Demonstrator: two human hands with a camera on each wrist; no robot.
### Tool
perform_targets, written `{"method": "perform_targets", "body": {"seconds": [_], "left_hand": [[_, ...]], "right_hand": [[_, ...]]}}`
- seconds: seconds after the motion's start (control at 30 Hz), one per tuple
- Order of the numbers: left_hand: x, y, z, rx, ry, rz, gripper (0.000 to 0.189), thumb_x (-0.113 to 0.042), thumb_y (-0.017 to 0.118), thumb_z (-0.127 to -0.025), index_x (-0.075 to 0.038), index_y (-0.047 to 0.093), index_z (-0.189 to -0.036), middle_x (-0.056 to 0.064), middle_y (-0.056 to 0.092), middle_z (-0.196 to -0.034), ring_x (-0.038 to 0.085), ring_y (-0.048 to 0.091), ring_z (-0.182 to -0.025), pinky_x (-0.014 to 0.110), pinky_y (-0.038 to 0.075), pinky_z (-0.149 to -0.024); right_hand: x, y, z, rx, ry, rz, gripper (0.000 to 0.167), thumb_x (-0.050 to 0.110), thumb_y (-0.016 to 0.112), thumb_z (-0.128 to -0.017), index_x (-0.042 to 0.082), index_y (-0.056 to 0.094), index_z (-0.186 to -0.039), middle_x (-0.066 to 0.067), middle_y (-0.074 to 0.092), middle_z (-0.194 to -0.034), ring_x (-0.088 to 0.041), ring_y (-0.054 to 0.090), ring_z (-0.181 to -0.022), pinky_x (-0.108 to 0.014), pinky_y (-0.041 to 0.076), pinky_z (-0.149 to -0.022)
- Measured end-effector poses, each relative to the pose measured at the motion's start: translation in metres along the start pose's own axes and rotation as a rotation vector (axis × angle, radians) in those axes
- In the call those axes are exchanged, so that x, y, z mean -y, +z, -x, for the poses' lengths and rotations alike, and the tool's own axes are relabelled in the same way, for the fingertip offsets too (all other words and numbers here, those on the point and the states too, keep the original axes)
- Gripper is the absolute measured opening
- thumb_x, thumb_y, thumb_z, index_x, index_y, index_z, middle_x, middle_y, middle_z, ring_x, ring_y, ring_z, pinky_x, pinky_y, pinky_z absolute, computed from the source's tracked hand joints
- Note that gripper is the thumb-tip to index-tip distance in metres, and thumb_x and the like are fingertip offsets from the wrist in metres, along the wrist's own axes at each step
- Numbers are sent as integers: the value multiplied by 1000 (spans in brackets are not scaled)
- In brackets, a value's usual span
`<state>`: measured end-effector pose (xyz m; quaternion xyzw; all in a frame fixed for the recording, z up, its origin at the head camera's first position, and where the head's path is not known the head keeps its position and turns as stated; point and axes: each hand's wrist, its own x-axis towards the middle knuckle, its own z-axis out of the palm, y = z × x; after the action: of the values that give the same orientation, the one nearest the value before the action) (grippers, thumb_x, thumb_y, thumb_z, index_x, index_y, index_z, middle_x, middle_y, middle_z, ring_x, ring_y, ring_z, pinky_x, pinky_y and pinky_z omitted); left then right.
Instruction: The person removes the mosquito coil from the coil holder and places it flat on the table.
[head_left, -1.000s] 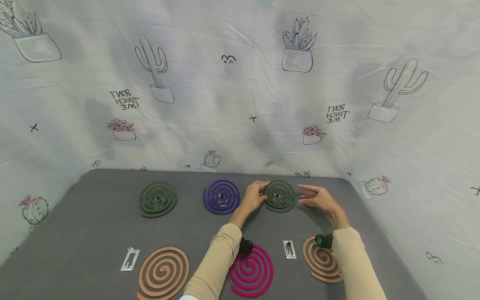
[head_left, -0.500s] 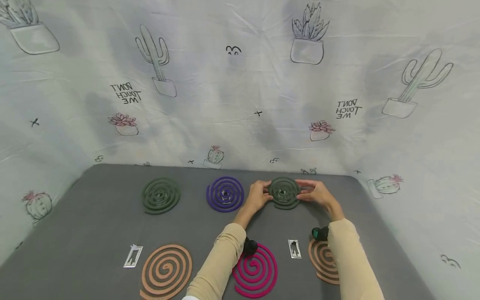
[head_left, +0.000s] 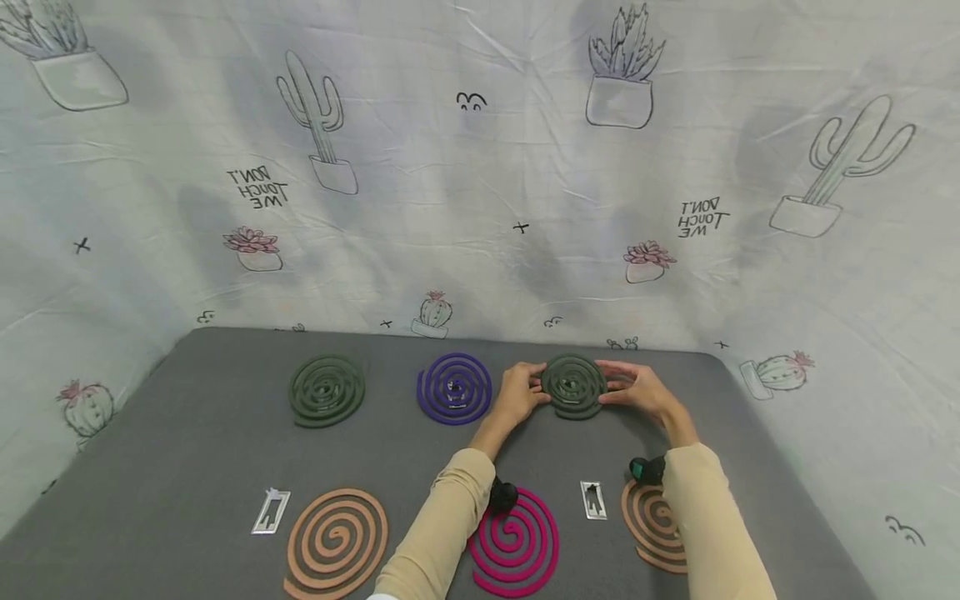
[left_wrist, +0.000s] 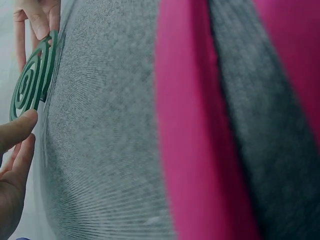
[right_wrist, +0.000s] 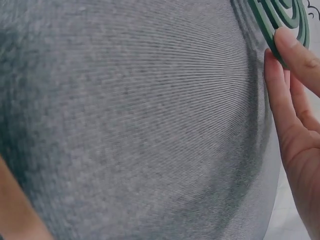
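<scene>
A green mosquito coil (head_left: 573, 363) is at the far right of the grey table, with metal showing at its centre. My left hand (head_left: 517, 393) pinches its left edge, the thumb against the rim in the left wrist view. On the opposite edge, my right hand (head_left: 639, 390) pinches it too; its thumb (right_wrist: 287, 42) lies on the coil's upper face in the right wrist view. A small part of the metal stand (left_wrist: 44, 95) shows beneath the coil in the left wrist view. Left of my hands is a purple coil (head_left: 454, 358) with metal at its middle.
Another green coil (head_left: 327, 361) lies far left. Nearer are an orange coil (head_left: 337, 537), a pink coil (head_left: 512, 533) under my left wrist, and a second orange coil (head_left: 652, 523) partly behind my right sleeve. Two flat metal stands (head_left: 262, 515) lie between them. Patterned cloth (head_left: 480, 167) surrounds the table.
My right hand has moved in from beside the green coil to pinch its right edge. My left hand stays at the left edge. The head view has shifted slightly.
</scene>
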<state>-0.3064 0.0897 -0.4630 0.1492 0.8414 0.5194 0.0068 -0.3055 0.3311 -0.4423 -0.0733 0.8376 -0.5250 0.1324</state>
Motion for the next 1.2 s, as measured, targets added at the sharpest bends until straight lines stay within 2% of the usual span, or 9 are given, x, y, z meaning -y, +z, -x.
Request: {"method": "perform_targets", "body": {"seconds": [0.1,0.23,0.4,0.53,0.8,1.0,1.2], "left_hand": [[-1,0,-1,0,3,-17,55,5,75,-75,4,57,-127,24,56,-122,29,63,-101,16,56,-78],[-1,0,-2,3,0,-39,55,3,76,-76,3,57,-128,23,58,-124,27,64,-102,16,55,-78],[-2,1,-1,17,-2,-45,56,2,75,-77,3,56,-129,22,60,-123,25,64,-102,16,55,-77],[-2,1,0,16,8,-38,54,2,75,-76,4,57,-127,23,61,-122,26,65,-101,17,56,-75],[0,2,4,-14,33,-30,52,4,76,-75,6,59,-124,23,63,-120,27,67,-96,25,58,-75],[-1,9,12,10,-8,25,52,5,75,-76,7,58,-125,22,65,-116,28,67,-97,27,58,-78],[-5,6,12,-44,-27,58,49,9,76,-73,7,59,-118,23,65,-110,31,67,-94,29,58,-79]], "right_hand": [[0,0,1,5,13,-11,72,1,73,-80,0,39,-143,-30,34,-146,-44,44,-126,-27,56,-85],[2,-3,1,28,51,3,75,2,75,-79,3,39,-144,-27,33,-146,-41,47,-123,-26,56,-83],[2,-4,4,31,33,24,78,1,75,-78,3,36,-145,-31,33,-144,-45,46,-123,-32,56,-86],[1,-2,5,24,5,-20,79,-4,75,-77,-1,33,-144,-35,35,-141,-50,46,-122,-35,56,-86],[-4,2,8,13,-5,-39,70,-5,73,-78,-6,39,-140,-35,36,-140,-48,46,-122,-31,57,-85],[-4,1,19,-8,23,-38,68,-5,73,-78,-9,42,-138,-36,42,-135,-45,51,-119,-30,58,-82],[-1,0,16,-8,2,-89,63,-4,73,-78,-11,45,-134,-35,45,-133,-38,56,-115,-30,57,-83]]}}
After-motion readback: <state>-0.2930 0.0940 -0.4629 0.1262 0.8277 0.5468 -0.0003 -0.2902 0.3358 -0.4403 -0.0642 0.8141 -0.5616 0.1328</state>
